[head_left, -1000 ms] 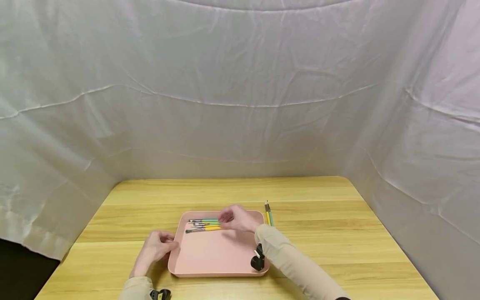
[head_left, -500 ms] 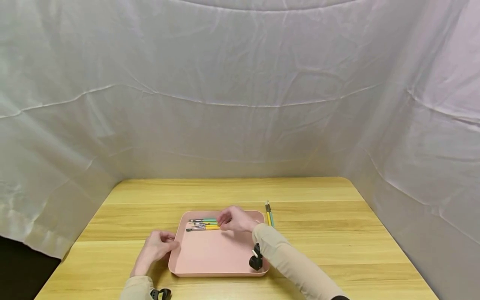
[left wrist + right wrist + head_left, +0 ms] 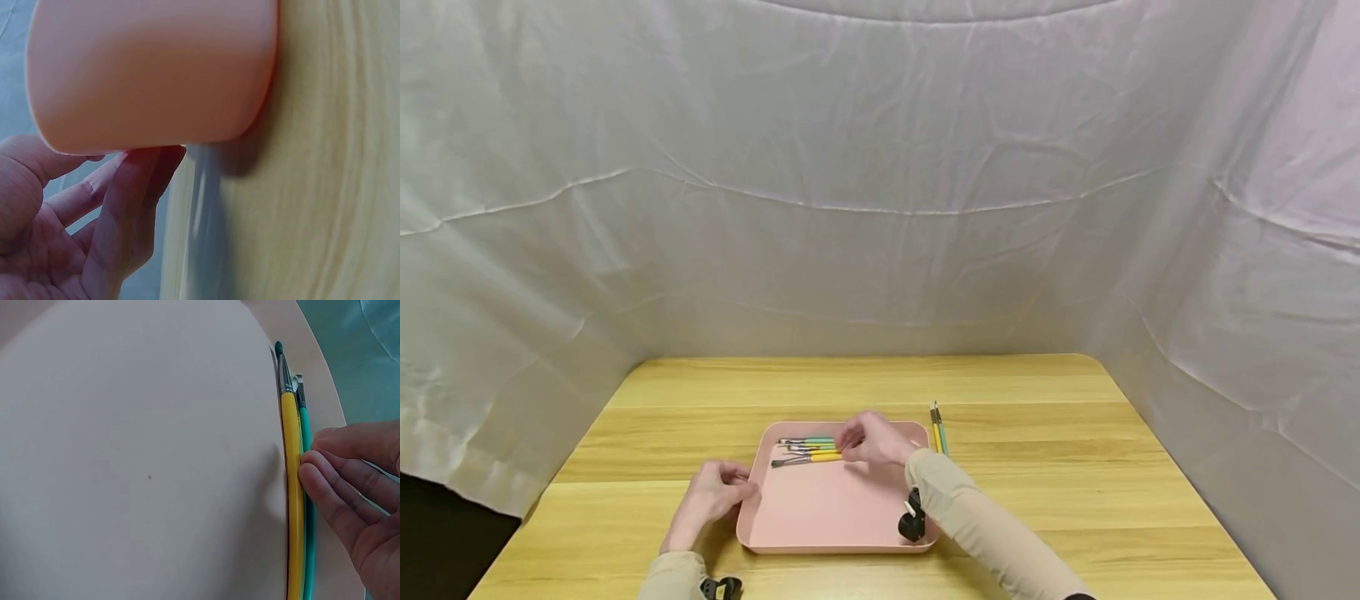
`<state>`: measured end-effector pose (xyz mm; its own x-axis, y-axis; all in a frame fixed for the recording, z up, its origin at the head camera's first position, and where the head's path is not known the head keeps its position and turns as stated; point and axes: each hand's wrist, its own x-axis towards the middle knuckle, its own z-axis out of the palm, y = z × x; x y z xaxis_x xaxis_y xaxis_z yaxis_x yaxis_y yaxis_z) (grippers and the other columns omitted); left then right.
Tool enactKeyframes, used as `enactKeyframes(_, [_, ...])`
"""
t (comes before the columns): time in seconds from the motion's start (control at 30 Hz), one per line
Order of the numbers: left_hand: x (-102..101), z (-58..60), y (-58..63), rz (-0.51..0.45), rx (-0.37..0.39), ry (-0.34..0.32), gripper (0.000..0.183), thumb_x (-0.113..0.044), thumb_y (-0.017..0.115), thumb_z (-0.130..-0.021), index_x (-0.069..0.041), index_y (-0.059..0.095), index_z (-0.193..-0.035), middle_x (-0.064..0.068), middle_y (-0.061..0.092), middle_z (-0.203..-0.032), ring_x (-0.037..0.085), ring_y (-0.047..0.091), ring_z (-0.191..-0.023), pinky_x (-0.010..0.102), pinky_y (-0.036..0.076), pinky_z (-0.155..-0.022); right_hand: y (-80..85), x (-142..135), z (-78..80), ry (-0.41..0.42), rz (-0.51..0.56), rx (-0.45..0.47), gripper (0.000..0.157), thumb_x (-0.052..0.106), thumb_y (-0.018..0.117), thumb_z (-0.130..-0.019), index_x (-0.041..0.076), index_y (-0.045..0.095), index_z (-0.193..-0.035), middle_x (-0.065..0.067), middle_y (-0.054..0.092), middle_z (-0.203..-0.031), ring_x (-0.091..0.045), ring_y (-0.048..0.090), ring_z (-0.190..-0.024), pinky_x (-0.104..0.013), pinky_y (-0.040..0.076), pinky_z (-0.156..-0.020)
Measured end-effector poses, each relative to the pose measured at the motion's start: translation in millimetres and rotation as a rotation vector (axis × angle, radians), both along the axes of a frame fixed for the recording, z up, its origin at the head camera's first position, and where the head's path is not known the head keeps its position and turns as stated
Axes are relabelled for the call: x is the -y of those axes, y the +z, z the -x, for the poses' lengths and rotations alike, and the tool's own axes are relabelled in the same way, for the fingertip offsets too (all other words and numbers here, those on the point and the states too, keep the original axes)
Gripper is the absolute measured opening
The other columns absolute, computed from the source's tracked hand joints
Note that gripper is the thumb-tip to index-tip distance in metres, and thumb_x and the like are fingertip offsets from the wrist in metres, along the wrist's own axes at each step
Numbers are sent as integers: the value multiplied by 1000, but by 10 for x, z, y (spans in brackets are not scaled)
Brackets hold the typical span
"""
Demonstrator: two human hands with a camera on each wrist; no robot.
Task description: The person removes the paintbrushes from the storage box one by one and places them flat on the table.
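The tray (image 3: 835,508) is pinched by the left hand (image 3: 711,493); inside, gathered brushes (image 3: 825,457) are touched by the right hand (image 3: 876,439), pinch unclear; two loose brushes (image 3: 936,433) are left on the desk (image 3: 1075,467).

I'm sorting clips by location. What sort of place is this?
Probably a screened-off filming or recording space, though I can't be certain: pale sheeting hangs on three sides of a plain wooden table, and small black devices, perhaps cameras, are worn at both wrists.
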<state>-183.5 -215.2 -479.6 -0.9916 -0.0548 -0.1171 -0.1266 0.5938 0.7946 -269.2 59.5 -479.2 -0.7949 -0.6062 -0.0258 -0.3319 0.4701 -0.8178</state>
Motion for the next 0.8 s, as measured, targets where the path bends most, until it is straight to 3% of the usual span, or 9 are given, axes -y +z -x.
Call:
enactKeyframes(0.6, [-9, -11, 28, -23, 10, 6, 30, -2, 72, -77, 15, 69, -103, 18, 74, -86, 16, 68, -76, 24, 56, -68, 37, 57, -22, -97, -75, -16, 21, -18, 64, -76, -4, 74, -89, -16, 76, -87, -15, 68, -74, -19, 57, -68])
enactKeyframes(0.8, [2, -5, 11, -18, 14, 14, 30, 0, 71, -78, 16, 68, -103, 19, 74, -87, 18, 69, -77, 25, 58, -68, -3, 103, -41, -112, -120, -40, 23, -20, 70, -71, -1, 74, -84, -11, 74, -80, -11, 62, -67, -16, 52, -62])
